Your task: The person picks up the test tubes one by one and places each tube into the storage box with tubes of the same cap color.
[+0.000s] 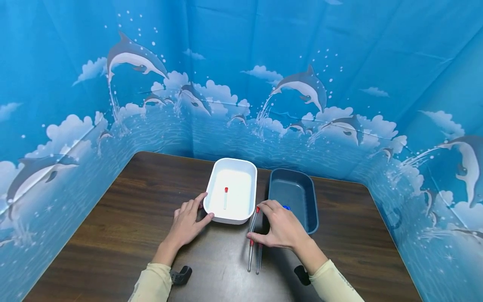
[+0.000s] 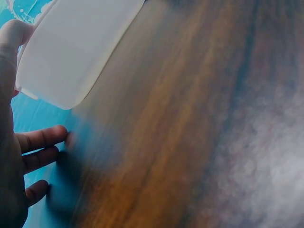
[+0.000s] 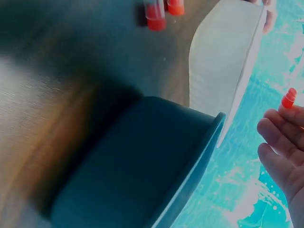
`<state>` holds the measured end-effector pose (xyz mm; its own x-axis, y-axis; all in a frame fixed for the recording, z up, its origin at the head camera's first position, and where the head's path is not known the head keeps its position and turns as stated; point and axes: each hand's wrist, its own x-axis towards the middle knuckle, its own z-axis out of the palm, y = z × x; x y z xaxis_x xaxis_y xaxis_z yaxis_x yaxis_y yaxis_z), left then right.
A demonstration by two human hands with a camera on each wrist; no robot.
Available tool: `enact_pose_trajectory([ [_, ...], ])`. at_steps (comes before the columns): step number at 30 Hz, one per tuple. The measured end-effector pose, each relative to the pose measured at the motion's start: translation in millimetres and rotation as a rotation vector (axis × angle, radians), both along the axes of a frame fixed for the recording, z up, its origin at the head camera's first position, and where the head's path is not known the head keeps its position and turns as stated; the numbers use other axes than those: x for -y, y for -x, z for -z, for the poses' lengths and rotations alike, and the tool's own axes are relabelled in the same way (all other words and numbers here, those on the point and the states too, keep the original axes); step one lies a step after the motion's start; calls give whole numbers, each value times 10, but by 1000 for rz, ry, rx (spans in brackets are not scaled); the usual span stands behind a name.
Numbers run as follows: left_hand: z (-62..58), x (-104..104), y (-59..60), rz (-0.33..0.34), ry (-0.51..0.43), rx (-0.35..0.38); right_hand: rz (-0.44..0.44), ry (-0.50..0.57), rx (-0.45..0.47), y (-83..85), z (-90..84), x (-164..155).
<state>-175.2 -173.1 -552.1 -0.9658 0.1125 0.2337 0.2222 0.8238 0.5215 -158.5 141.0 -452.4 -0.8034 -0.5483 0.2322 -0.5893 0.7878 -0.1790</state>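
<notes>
My right hand [image 1: 281, 224] holds a clear test tube with a red cap [image 3: 289, 98] between fingers and thumb, the cap up at the fingertips. It is between the two bins, close above the table. Below it lie two more red-capped test tubes [image 1: 250, 258], side by side and partly hidden by the hand. My left hand [image 1: 186, 222] rests at the near left corner of the white bin [image 1: 230, 220], thumb and index finger spread on its rim. Its other fingers [image 2: 40, 140] extend beside the bin. Inside the white bin lies a short red-capped tube [image 1: 225, 199].
To the right of the white bin stands a dark blue-grey bin [image 1: 313, 205]; something bright blue [image 1: 286, 207] shows inside, mostly behind my right hand. Both bins are on a dark wood table [image 1: 151, 184]. A blue curtain with dolphins [image 1: 226, 117] encloses the table's far side and flanks.
</notes>
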Motion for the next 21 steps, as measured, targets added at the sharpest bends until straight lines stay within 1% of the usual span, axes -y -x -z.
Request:
enact_pose_trajectory([
  [5, -27, -2, 1, 6, 4, 12, -7, -27, -8, 175, -36, 68],
  [9, -43, -10, 1, 10, 0, 19, 2, -44, 12, 296, -49, 125],
  [14, -44, -2, -11, 8, -1, 25, 21, -63, 54, 436, -17, 204],
  [21, -43, 9, -18, 6, 9, 26, 23, -90, 70, 605, 33, 300],
])
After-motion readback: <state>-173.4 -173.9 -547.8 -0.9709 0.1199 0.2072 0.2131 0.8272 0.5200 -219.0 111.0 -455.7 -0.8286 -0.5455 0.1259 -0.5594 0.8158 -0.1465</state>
